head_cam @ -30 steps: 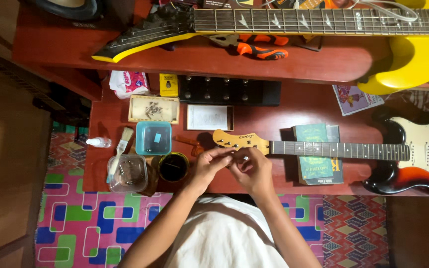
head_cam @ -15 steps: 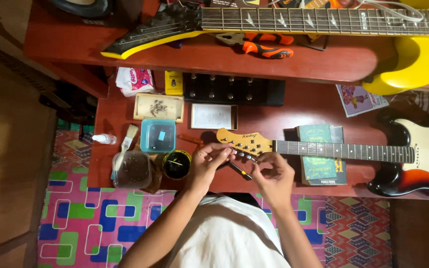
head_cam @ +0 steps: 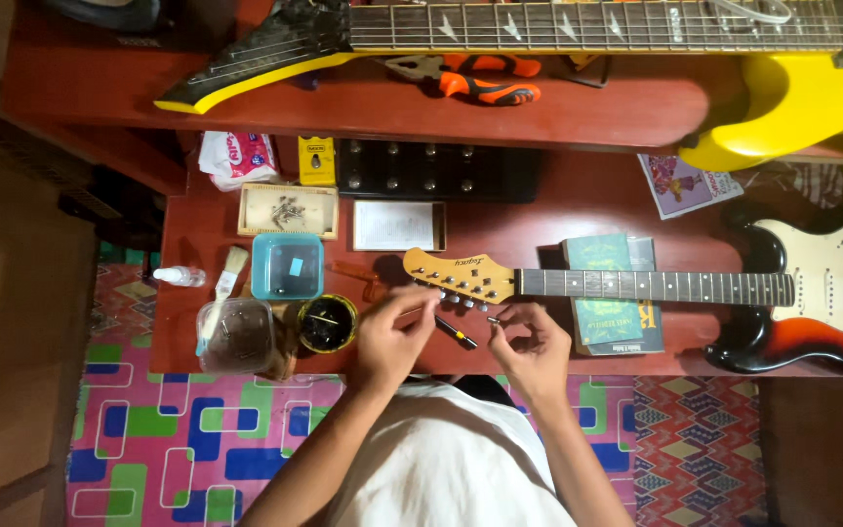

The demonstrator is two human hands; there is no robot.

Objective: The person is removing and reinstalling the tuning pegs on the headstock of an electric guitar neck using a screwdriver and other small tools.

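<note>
1. The sunburst electric guitar with a white pickguard [head_cam: 812, 293] lies along the red wooden table [head_cam: 500, 224], body to the right. Its pale maple headstock [head_cam: 456, 276] points left and sits just far of both hands. The neck rests on a green book [head_cam: 602, 293]; a nudge from a forearm could, I judge, roll it off that support.

2. The left hand [head_cam: 392, 337] is loosely curled, thumb and forefinger pinched on what looks like a thin wire or string end; too fine to be sure. It sits near the headstock's tuning pegs, not touching them.

3. The right hand [head_cam: 534, 342] is half closed, fingertips pinching a small silvery metal part [head_cam: 493, 319] just near of the pegs. That part is tiny; a slack pinch could drop it onto the patterned pink floor mat [head_cam: 197, 439].

4. A small dark-handled screwdriver [head_cam: 456, 333] lies on the table between the hands, touching neither. A wrist could sweep it off the near edge.

5. A round black tin [head_cam: 327, 323] stands left of the left hand, near enough to be knocked.
</note>
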